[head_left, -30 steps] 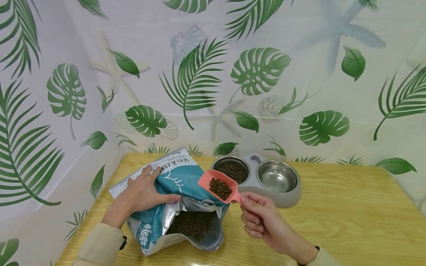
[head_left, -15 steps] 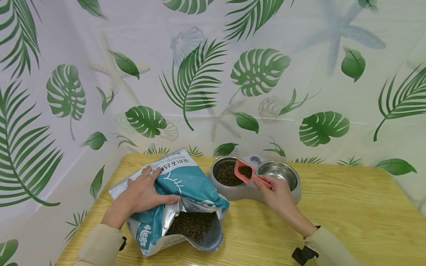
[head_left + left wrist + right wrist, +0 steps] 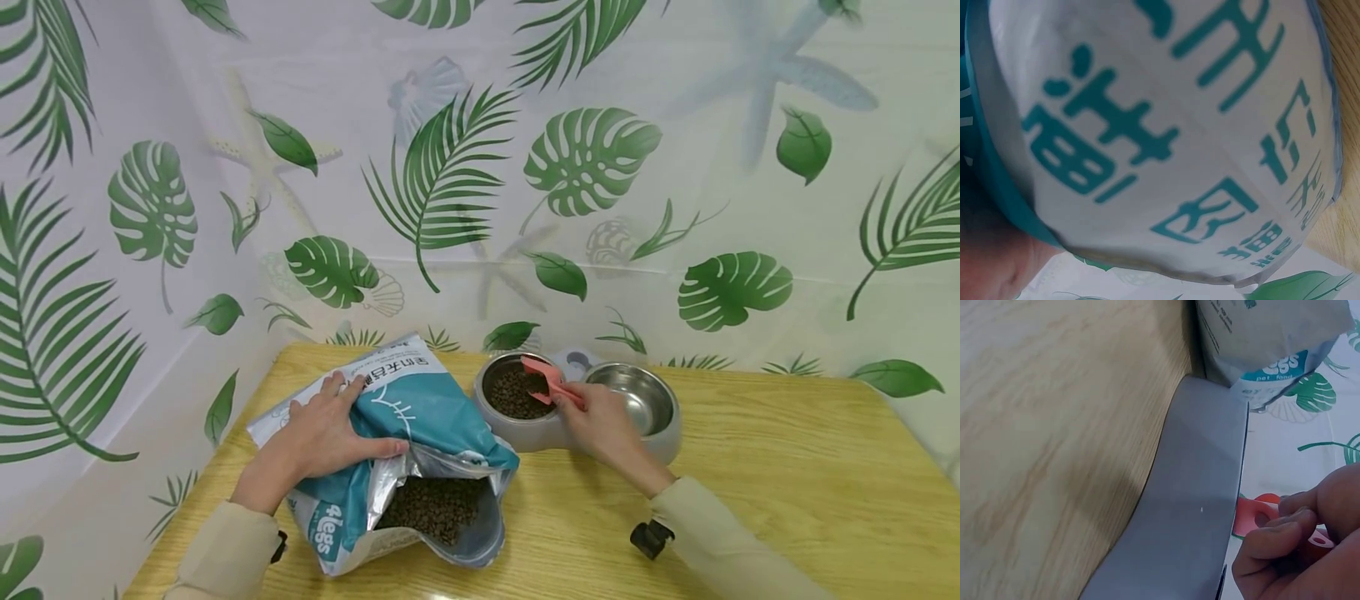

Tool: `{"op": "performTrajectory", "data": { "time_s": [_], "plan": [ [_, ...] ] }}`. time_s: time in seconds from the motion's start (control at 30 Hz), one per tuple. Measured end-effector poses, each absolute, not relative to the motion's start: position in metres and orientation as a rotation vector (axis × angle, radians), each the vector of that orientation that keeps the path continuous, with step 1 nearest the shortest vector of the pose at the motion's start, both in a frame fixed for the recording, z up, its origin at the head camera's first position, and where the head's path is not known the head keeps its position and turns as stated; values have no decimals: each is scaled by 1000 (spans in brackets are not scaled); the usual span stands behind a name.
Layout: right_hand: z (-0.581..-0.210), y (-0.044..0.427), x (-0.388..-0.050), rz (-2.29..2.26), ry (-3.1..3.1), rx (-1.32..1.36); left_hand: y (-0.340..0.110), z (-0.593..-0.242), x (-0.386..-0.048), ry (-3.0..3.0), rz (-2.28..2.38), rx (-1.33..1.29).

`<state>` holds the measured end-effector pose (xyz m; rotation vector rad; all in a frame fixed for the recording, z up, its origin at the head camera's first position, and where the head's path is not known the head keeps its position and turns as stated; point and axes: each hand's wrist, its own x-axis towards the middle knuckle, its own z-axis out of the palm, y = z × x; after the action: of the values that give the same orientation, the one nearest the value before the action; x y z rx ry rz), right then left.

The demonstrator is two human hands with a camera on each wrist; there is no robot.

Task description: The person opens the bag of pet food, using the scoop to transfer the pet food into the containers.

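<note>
My right hand grips the handle of a coral-pink scoop, which is tipped on its side over the left bowl. Dark brown kibble lies in that bowl. In the right wrist view the fingers curl round the scoop's handle, beside the grey bowl stand. My left hand rests spread on a teal and white pet food bag, thumb near its mouth. The bag lies on its side, its silvery opening toward me with kibble inside. Printed bag fills most of the left wrist view.
The grey double stand also holds a second steel bowl with no kibble visible. Both bowls sit at the back of the wooden table, before a leaf-patterned curtain. The bag stands close to the left bowl.
The right hand has carried the kibble-filled scoop from above the bag's edge to the left bowl and turned it over on its side. The left hand and bag stay put.
</note>
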<state>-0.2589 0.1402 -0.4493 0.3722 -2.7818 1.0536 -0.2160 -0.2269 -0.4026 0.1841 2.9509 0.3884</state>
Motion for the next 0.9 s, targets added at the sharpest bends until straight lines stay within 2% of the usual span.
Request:
{"op": "performTrajectory", "data": {
  "time_s": [0.27,0.73,0.9],
  "plan": [
    [-454,130,-257,987,-2819,425,-227,-402,-216,2951,387,178],
    [-453,148,-247,603,-2655,503,-227,-403,-216,2953,368,179],
    [-447,152,-240,793,-2522,458,-227,-403,-217,2952,366,181]
  ]
}}
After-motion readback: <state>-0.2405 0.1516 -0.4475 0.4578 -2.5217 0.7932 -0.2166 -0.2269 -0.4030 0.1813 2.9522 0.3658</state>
